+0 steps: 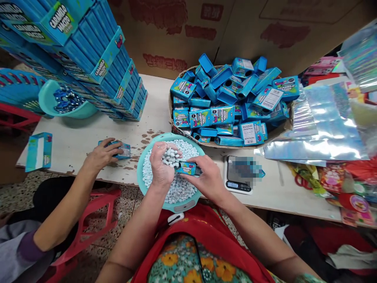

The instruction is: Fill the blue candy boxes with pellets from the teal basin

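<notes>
Basin (140, 167) of white candies (184, 192) at near edge of tabletop (268, 192); above it, left hand (161, 169) cups candies, right hand (207, 177) grips blue box (187, 168).

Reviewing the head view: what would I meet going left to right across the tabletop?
Open blue carton → co-worker's hand → wearer's left hand → small blue box → wearer's right hand → digital scale → shiny silver sheets.
</notes>
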`<move>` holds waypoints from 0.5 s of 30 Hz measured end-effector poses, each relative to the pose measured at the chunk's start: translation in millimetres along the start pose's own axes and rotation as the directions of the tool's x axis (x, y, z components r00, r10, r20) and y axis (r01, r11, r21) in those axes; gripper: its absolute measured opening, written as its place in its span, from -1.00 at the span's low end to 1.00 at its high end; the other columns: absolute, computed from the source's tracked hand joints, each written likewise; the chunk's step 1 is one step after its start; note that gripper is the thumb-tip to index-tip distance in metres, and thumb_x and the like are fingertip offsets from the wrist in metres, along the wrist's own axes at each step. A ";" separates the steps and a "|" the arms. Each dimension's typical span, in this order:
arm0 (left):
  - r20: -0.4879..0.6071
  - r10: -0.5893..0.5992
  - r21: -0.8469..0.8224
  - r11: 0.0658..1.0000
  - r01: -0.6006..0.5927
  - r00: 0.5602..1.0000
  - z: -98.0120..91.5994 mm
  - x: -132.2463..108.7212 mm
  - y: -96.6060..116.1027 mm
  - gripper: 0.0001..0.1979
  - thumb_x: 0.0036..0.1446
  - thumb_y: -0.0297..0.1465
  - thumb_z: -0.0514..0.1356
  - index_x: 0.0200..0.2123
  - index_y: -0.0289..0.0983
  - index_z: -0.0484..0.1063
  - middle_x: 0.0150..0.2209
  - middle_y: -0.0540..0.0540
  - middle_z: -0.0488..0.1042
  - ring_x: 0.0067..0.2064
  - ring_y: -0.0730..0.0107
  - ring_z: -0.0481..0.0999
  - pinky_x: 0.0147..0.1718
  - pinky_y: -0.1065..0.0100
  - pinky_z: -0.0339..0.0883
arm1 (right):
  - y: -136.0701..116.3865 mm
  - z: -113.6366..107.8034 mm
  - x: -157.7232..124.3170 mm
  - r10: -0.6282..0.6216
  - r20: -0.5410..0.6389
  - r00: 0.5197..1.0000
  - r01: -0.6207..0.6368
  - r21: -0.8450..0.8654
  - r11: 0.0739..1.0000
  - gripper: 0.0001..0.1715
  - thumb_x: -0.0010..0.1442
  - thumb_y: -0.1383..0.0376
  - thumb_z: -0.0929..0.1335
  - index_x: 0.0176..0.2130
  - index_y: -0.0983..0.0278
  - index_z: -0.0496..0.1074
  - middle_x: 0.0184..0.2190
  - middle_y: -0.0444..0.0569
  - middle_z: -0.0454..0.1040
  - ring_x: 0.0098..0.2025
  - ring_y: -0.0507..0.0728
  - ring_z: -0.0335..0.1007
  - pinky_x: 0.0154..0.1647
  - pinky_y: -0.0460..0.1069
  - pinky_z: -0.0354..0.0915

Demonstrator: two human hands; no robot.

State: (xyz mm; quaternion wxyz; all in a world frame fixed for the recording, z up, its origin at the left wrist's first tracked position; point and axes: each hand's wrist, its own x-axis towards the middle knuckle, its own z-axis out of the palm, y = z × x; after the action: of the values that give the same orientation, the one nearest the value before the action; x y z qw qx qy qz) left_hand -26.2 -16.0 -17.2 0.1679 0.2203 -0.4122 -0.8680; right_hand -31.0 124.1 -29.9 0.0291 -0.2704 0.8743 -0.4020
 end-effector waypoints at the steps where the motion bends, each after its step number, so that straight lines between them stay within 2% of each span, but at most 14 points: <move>1: -0.003 0.035 -0.008 0.999 -0.035 0.999 0.9 0.7 0.1 -0.80 0.03 -0.27 0.20 -0.50 -0.23 0.27 -0.50 -0.03 0.36 -0.47 0.35 0.43 -0.45 0.30 0.35 | -0.7 -0.1 1.7 0.001 -0.009 1.000 -0.001 0.000 1.000 -0.60 0.02 0.14 0.51 -0.18 0.23 0.42 -0.28 0.00 0.50 -0.20 0.23 0.38 -0.20 0.08 0.29; 6: -0.056 0.093 0.024 0.995 -0.092 0.994 3.8 3.9 -1.1 -0.76 0.07 -0.31 0.20 -0.56 -0.26 0.27 -0.56 0.03 0.33 -0.53 0.42 0.42 -0.49 0.35 0.33 | -0.5 -1.0 5.4 0.007 -0.038 0.999 -0.005 0.035 0.999 -0.61 -0.01 0.16 0.52 -0.21 0.24 0.43 -0.32 -0.02 0.50 -0.23 0.21 0.39 -0.22 0.07 0.28; 10: -0.082 0.110 0.070 0.992 -0.105 0.991 6.9 3.1 -2.4 -0.79 0.11 -0.31 0.19 -0.50 -0.25 0.27 -0.59 0.06 0.33 -0.56 0.42 0.40 -0.51 0.35 0.32 | 0.3 -2.9 5.6 0.030 -0.071 0.997 -0.027 0.048 0.998 -0.59 -0.03 0.15 0.53 -0.22 0.24 0.43 -0.31 -0.03 0.50 -0.23 0.20 0.40 -0.22 0.06 0.26; 15: -0.090 0.125 0.140 0.984 -0.112 0.988 11.4 1.0 -2.5 -0.73 0.12 -0.27 0.18 -0.53 -0.27 0.27 -0.54 0.02 0.37 -0.49 0.44 0.44 -0.44 0.36 0.34 | 1.1 -5.0 6.0 0.057 -0.096 0.994 -0.049 0.084 0.995 -0.61 -0.03 0.17 0.53 -0.22 0.23 0.44 -0.32 -0.06 0.50 -0.24 0.18 0.41 -0.21 0.05 0.26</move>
State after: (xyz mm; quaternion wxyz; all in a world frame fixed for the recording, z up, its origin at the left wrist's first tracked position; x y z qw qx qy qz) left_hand -33.3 -7.6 -13.0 0.2243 0.2486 -0.4733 -0.8148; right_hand -37.9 125.2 -26.3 0.0078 -0.2255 0.8644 -0.4493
